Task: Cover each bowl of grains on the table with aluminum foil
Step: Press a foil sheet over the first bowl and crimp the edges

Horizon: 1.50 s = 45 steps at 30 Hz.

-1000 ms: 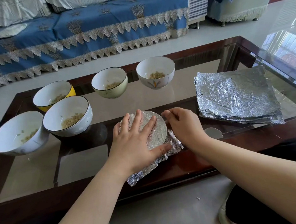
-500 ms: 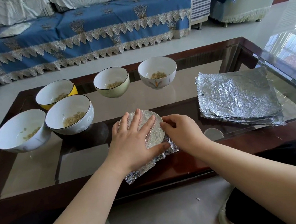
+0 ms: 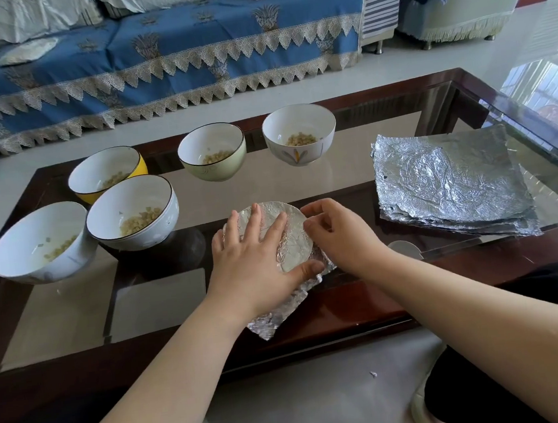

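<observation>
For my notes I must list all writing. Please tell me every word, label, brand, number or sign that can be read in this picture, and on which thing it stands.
None: no readable text shows anywhere.
The white bowl with a flower carries only a painted motif, no letters.
The foil stack, the foil-covered bowl and the sofa cover bear patterns or creases only.

Bright daylight, soft, from right side. Window glare on glass counter (image 3: 529,212) at right edge and on floor (image 3: 529,47) beyond. Faint shadows under bowls. Sharp focus throughout; wide-angle bending toward frame edges, sofa (image 3: 152,62) curved.
</observation>
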Motion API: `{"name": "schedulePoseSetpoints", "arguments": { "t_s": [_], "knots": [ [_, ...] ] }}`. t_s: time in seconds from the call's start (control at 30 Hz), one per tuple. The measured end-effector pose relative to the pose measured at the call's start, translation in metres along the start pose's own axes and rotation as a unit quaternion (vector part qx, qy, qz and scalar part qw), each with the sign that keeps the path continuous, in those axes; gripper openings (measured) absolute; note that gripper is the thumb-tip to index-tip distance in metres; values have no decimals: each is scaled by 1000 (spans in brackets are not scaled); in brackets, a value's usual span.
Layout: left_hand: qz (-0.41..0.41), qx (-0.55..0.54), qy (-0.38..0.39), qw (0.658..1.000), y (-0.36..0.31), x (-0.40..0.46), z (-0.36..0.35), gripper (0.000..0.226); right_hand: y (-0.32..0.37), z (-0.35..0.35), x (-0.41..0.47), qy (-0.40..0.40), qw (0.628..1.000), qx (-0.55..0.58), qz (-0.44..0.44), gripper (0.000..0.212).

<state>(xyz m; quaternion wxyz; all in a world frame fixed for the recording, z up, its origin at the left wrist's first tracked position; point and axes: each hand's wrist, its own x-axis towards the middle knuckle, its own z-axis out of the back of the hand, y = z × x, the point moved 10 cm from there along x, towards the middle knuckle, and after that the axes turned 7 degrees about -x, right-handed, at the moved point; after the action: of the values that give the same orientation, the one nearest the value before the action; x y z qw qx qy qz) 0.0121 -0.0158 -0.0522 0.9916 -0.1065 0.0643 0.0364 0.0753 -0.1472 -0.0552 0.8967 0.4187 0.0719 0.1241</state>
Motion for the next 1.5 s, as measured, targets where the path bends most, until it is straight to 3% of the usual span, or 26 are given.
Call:
{"name": "schedulePoseSetpoints", "arguments": {
  "t_s": [0.23, 0.63, 0.8, 1.1, 1.37, 1.5],
  "knots": [
    [17, 21, 0, 1000, 4, -13, 1, 120, -2, 0, 11, 8, 999, -25, 21, 21],
    [-45, 20, 19, 999, 10, -2, -4, 113, -14, -19, -4, -37, 992, 108, 61, 23],
    [-50, 26, 21, 998, 10, -1, -5, 110, -10, -12, -6, -90, 987, 66, 113, 22],
    [-53, 22, 16, 998, 11, 0, -5, 111, -13, -8, 4, -91, 992, 12, 85, 11],
    [-59, 19, 18, 998, 10, 0, -5, 110, 1, -2, -1, -114, 978, -71, 161, 16],
    [-57, 13, 12, 998, 10, -1, -4, 110, -1, 2, -3, -132, 978, -65, 146, 18]
  ]
}}
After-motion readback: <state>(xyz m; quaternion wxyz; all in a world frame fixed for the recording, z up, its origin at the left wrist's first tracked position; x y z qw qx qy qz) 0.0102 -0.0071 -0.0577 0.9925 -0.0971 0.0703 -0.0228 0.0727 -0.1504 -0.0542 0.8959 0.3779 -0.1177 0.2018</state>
